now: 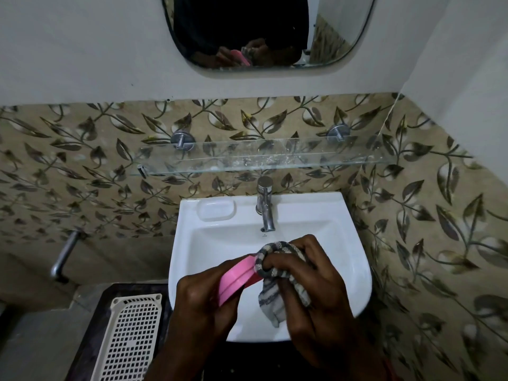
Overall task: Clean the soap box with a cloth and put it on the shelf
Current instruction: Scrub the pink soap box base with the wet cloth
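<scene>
We saw a dim, softly lit scene, brightest on the white sink (327, 215) at the centre and on the plain wall (82, 50) toward 11 o'clock, while the corners at 7 and 5 o'clock fell into deep shadow. The wide lens bowed straight lines, so the glass shelf (261, 158) curved and the tiled wall (439, 215) at 3 o'clock leaned inward. Detail was soft and smeared throughout, the mirror (269, 28) at 12 o'clock held a nearly black reflection, and small glints showed on the metal tap (265, 204).
</scene>
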`<state>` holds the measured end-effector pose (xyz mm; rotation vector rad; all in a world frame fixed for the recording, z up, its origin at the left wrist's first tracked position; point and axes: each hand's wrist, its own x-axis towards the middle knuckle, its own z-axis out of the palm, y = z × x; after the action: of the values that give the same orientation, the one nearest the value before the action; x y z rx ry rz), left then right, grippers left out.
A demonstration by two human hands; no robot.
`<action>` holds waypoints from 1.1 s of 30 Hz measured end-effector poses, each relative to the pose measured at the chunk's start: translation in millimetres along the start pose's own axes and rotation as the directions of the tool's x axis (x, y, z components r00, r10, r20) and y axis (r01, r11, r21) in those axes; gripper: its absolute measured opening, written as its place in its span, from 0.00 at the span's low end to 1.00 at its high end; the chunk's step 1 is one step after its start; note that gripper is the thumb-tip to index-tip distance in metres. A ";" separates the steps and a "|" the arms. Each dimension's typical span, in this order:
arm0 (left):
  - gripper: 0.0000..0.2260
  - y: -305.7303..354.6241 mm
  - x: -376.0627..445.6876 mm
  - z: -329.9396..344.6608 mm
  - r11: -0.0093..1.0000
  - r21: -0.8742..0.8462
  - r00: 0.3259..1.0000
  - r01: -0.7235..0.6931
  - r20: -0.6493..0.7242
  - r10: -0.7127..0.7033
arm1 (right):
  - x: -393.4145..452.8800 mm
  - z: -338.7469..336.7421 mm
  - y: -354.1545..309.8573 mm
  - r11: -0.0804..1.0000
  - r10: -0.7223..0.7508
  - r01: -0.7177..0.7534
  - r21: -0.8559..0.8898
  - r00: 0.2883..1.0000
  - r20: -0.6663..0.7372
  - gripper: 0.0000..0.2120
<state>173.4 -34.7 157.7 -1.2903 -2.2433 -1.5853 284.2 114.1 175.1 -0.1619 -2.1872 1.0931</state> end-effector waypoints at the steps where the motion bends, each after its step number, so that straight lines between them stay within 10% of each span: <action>1: 0.17 0.0 -0.6 -0.7 1.000 -0.003 1.000 -0.004 -0.009 0.004 | 1.9 -2.1 5.5 1.000 0.019 -0.020 -0.020 1.000 -0.021 0.14; 11: 0.21 -8.8 -3.3 4.3 0.990 -0.111 0.996 0.088 -0.004 -0.089 | -3.2 11.8 -0.6 1.000 -0.013 0.013 0.021 1.000 0.001 0.16; 18: 0.17 -1.3 -1.9 11.0 0.945 -0.283 0.959 0.165 -0.179 -0.221 | -9.9 7.4 37.9 0.826 0.494 -0.480 0.295 0.869 0.031 0.22; 22: 0.17 4.5 0.4 25.0 0.908 -0.350 0.912 0.229 -0.248 -0.326 | -11.1 9.3 34.2 0.819 0.463 -0.437 0.373 0.886 0.020 0.25; 29: 0.26 5.0 -2.3 10.9 0.824 -0.452 0.940 0.341 0.168 -0.297 | 4.9 -11.4 42.3 0.974 0.134 -0.157 -0.161 0.981 -0.143 0.16; 33: 0.36 6.1 8.5 9.5 0.875 -0.168 0.856 0.455 0.354 -0.377 | 9.3 -16.5 34.4 0.960 0.028 -0.036 -0.278 0.999 -0.032 0.21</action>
<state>175.7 -21.5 162.2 -1.2369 -2.7491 -1.9827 281.2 150.6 161.1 -0.3355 -2.3122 0.7893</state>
